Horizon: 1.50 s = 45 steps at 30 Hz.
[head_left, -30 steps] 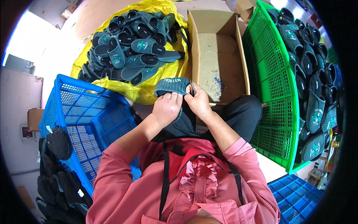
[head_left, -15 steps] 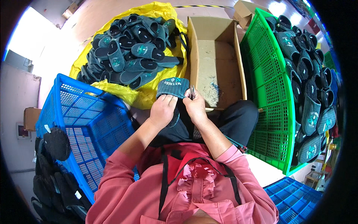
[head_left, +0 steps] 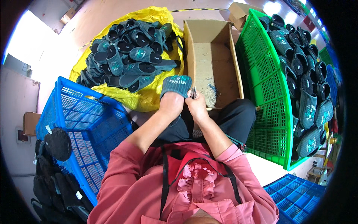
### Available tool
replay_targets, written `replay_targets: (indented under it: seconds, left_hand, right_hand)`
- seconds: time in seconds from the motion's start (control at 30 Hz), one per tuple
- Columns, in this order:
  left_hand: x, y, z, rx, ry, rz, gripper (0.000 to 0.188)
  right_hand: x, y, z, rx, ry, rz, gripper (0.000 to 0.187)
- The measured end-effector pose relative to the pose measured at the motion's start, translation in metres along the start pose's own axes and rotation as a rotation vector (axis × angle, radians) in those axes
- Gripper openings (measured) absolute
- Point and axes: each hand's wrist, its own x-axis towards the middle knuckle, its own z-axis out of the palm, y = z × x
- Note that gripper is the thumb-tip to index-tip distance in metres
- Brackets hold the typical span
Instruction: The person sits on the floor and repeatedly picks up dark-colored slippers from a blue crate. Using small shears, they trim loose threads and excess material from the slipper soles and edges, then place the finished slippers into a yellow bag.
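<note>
Pushed into the opening of a dark teal striped slipper, my left hand holds it up in front of my knees. Its fingers are hidden under the slipper's upper, which bears a pale and green print. My right hand is closed on small dark metal thread snips, held against the slipper's right edge. The fingers largely cover the snips, so I cannot tell whether the blades touch a thread.
Ahead left, a yellow sack holds many similar slippers. Beside it stands a cardboard box with thread scraps. A blue crate is at left, dark slippers outside it. At right, a green crate stands before more slippers.
My left hand has slid deeper into the slipper, hiding its fingers. The slipper has shifted slightly right and tilted; my right hand stays at its edge with the snips.
</note>
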Motion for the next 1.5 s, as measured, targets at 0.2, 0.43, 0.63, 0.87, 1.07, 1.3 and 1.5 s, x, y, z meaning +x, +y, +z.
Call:
replay_targets:
  seconds: [0.2,0.43,0.63,0.87,1.07,1.3,1.5]
  left_hand:
    - [-0.049,0.020,-0.025,0.155,-0.255,0.074,0.035]
    - [-0.045,0.008,-0.016,0.251,-0.224,0.167,0.032]
    - [-0.016,0.001,-0.002,0.151,-0.352,0.035,0.023]
    - [0.032,-0.010,0.014,0.143,-0.327,0.024,0.048]
    - [0.064,-0.009,0.028,0.218,-0.530,0.078,0.052]
    - [0.065,-0.004,0.008,0.286,-0.431,0.197,0.043]
    - [0.029,-0.003,0.010,0.229,-0.433,0.165,0.051]
  right_hand:
    - [-0.014,-0.001,0.001,0.108,0.018,0.003,0.016]
    - [0.004,0.014,0.002,-0.068,-0.051,-0.182,0.009]
    - [0.009,0.004,-0.011,-0.176,-0.062,-0.206,0.009]
    - [-0.008,-0.002,-0.018,-0.206,-0.084,-0.233,0.011]
    - [-0.011,-0.002,-0.021,-0.151,-0.063,-0.181,0.017]
    - [-0.027,-0.010,-0.031,0.121,-0.360,-0.084,0.017]
    - [-0.029,-0.007,-0.077,0.305,0.045,-0.031,0.031]
